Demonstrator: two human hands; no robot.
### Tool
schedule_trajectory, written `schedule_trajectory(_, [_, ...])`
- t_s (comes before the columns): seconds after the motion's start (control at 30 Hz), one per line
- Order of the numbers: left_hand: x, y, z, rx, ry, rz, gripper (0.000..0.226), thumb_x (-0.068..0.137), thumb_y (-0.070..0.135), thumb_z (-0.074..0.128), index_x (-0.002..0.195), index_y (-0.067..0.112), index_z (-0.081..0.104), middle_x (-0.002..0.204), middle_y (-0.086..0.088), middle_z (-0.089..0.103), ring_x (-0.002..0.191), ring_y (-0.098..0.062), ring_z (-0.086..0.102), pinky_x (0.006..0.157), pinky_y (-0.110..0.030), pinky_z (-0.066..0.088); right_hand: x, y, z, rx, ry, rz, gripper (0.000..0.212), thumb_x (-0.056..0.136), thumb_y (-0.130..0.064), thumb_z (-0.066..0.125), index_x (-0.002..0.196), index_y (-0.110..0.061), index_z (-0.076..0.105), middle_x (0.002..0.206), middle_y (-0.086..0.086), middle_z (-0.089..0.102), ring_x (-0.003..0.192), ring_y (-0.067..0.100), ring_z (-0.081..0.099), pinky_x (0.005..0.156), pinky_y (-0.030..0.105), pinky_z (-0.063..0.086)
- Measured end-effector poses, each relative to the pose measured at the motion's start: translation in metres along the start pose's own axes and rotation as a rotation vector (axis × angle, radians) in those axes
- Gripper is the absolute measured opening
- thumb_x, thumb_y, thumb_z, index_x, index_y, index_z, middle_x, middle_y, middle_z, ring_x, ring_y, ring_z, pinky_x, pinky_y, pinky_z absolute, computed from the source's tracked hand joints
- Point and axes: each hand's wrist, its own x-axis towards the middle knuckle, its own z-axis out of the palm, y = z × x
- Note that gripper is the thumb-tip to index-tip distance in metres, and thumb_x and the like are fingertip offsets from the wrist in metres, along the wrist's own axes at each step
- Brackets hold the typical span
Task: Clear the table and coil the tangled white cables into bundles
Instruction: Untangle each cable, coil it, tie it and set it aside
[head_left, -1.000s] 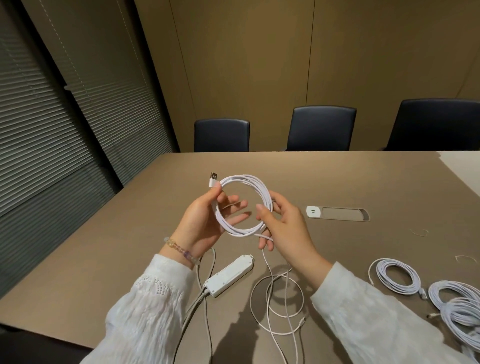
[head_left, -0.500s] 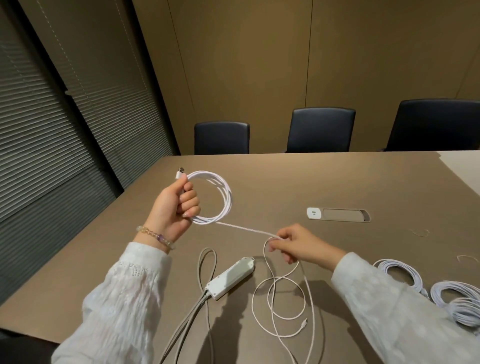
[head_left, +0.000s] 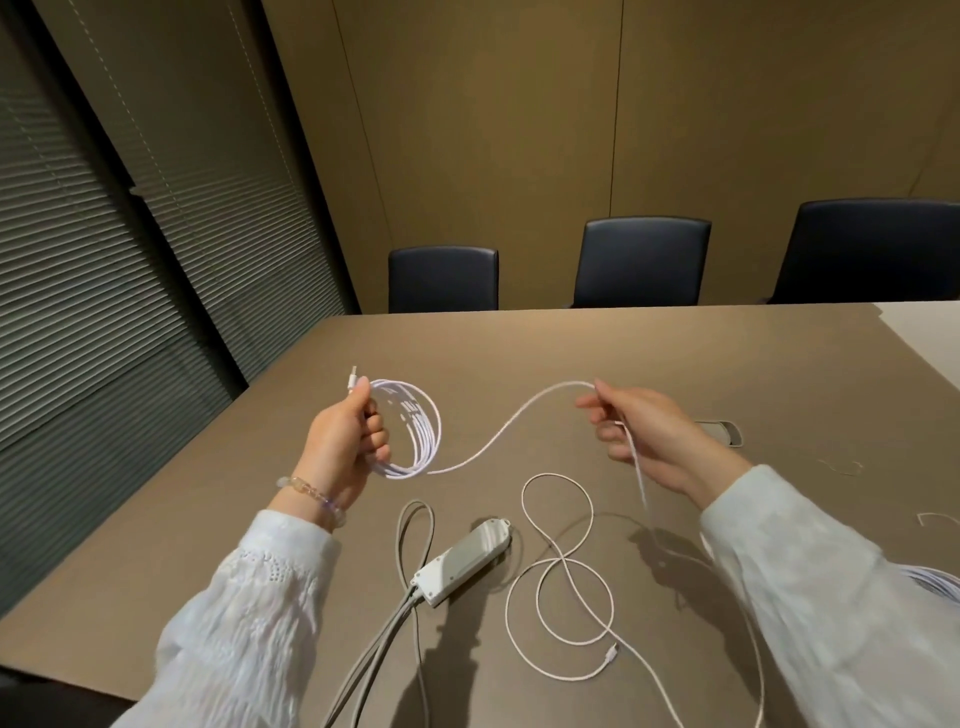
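Observation:
My left hand (head_left: 345, 447) grips a coil of white cable (head_left: 422, 431) above the brown table (head_left: 519, 343), with the USB plug (head_left: 353, 382) poking up past my thumb. From the coil a loose strand (head_left: 511, 423) runs right to my right hand (head_left: 647, 434), which pinches it at the fingertips. Below my right hand the same cable drops to the table and lies in loose loops (head_left: 563, 587), ending in a small plug (head_left: 610, 656). Another coiled white bundle (head_left: 935, 582) shows partly behind my right sleeve.
A white power strip (head_left: 462, 561) with grey cords (head_left: 384, 639) lies near the table's front edge. A recessed socket panel (head_left: 724, 431) sits behind my right hand. Small twist ties (head_left: 847, 467) lie at the right. Three dark chairs (head_left: 641, 262) stand along the far side.
My right hand has slid along the strand, risen and moved right, drawing out more cable between the hands. My left hand stays gripping the coil, a little nearer the middle.

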Motion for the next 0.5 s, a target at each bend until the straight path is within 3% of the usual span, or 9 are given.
schedule_trajectory(0.1, [-0.003,-0.011,0.014,0.072,-0.03,-0.025,0.041,0.101,0.042,0.044,0.068,0.021,0.035,0.048,0.007,0.022,0.038,-0.009,0.019,0.037,-0.017,0.023,-0.016,-0.017,0.031,-0.038,-0.008,-0.129,0.026,0.097,-0.014,0.041,0.101,-0.005,0.065,0.067,0.001,0.043,0.043,0.01,0.032,0.036,0.018,0.021])
schedule_trajectory(0.2, [-0.01,-0.022,0.028,0.041,-0.09,-0.083,0.039,0.102,0.041,0.042,0.069,0.02,0.036,0.049,0.007,0.021,0.038,-0.009,0.019,0.037,-0.018,0.022,-0.029,-0.023,0.056,-0.201,-0.049,-0.296,0.026,0.098,-0.013,0.043,0.103,-0.016,0.069,0.067,-0.002,0.043,0.044,0.008,0.032,0.039,0.018,0.024])
schedule_trajectory(0.37, [-0.025,-0.034,0.052,-0.036,-0.232,-0.165,0.043,0.1,0.047,0.039,0.069,0.018,0.038,0.049,0.007,0.02,0.038,-0.009,0.017,0.036,-0.02,0.02,-0.041,-0.007,0.085,-0.511,0.055,-0.643,0.017,0.09,-0.016,0.064,0.102,-0.016,0.075,0.067,-0.02,0.062,0.059,-0.007,0.054,0.065,0.015,0.045])
schedule_trajectory(0.43, [-0.028,-0.035,0.058,-0.123,-0.303,-0.182,0.049,0.097,0.055,0.036,0.068,0.016,0.042,0.047,0.006,0.021,0.036,-0.009,0.018,0.035,-0.02,0.02,-0.046,0.004,0.093,-0.495,0.076,-0.679,0.013,0.086,-0.012,0.067,0.094,-0.015,0.077,0.074,-0.014,0.068,0.064,-0.006,0.06,0.065,0.011,0.047])
schedule_trajectory(0.5, [-0.03,-0.034,0.063,-0.223,-0.351,-0.184,0.055,0.094,0.061,0.037,0.069,0.013,0.048,0.045,0.004,0.026,0.033,-0.008,0.021,0.035,-0.019,0.02,-0.051,0.019,0.1,-0.441,0.056,-0.704,0.009,0.084,-0.011,0.069,0.088,-0.014,0.077,0.076,-0.004,0.071,0.064,0.002,0.066,0.064,0.019,0.054])
